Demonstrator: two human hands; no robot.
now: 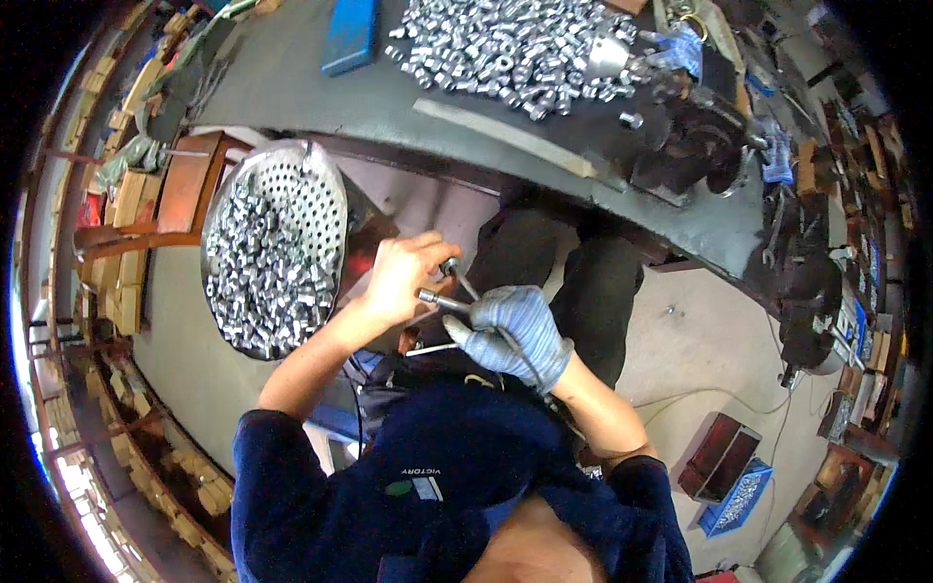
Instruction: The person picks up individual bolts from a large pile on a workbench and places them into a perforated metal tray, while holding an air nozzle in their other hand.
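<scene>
My bare left hand [403, 277] is closed, thumb and fingers pinched around a small metal fitting [449, 265] whose dark round end shows. My right hand [515, 335], in a blue-grey knit glove, is wrapped round a slim metal tool with a shiny cylindrical end [442, 300] that points toward the left hand. A thin rod [467, 286] runs between the fitting and the glove; whether it joins the fitting cannot be made out. Both hands are above my lap. Beside my left forearm stands a perforated metal pan [311, 194], partly filled with small shiny metal fittings [267, 272].
A dark workbench [272, 92] spans the far side, with a heap of metal fittings [515, 53], a blue block [350, 37], a flat metal strip [505, 139] and a dark vise-like machine [695, 146]. A blue bin [736, 500] of small parts sits on the floor at lower right.
</scene>
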